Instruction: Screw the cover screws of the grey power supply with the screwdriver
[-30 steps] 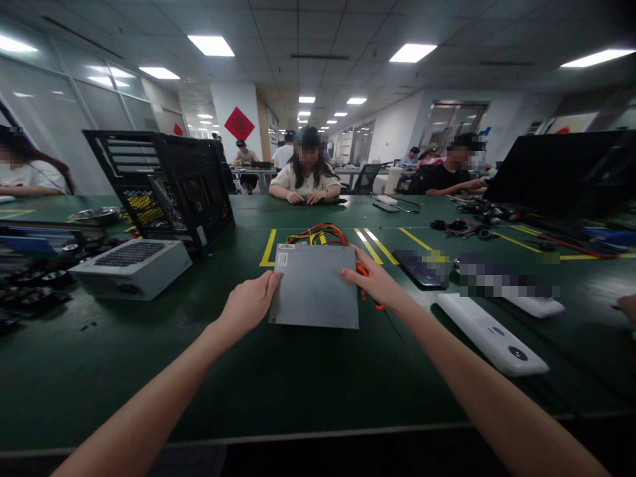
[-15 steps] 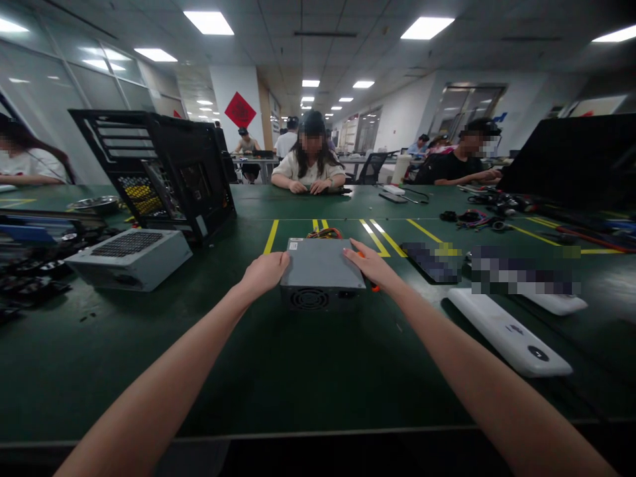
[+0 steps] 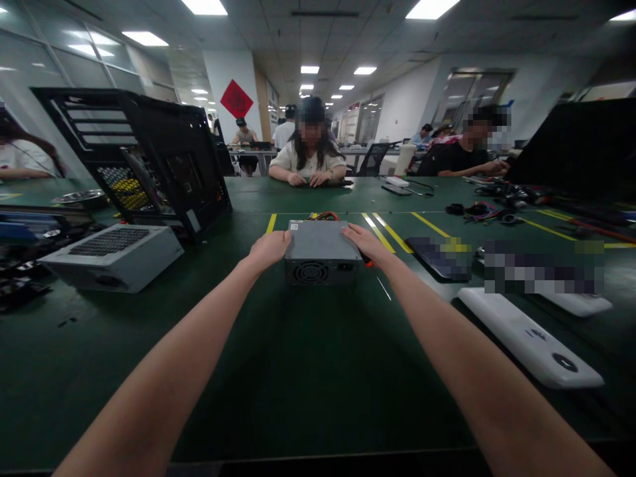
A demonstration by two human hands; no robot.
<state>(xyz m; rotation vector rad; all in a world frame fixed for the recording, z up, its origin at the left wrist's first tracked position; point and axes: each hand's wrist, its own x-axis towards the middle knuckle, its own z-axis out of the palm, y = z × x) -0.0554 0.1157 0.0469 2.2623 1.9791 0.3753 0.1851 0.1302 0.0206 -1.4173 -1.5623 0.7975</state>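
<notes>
Straight in front of me is a grey computer power supply [image 3: 320,242], its fan grille and socket facing me and coloured cables [image 3: 326,216] showing behind it. My left hand [image 3: 269,250] grips its left side, and my right hand [image 3: 366,244] grips its right side with the thumb on the top edge. Both hands are closed on the box; the fingers on the far sides are partly hidden. Beside the right hand, a screwdriver with an orange and black handle [image 3: 368,262] is mostly covered, its thin metal shaft [image 3: 383,287] pointing toward me.
To the left stand a black computer case [image 3: 163,152] and a second power supply [image 3: 116,255]. On the right lie a dark phone [image 3: 437,257], white power banks [image 3: 531,338] and loose cables [image 3: 481,215]. A person [image 3: 309,149] sits across the green table [image 3: 318,371].
The power supply has moved slightly away from me along with both hands. More of the screwdriver's shaft shows now. The camera view has shifted a little.
</notes>
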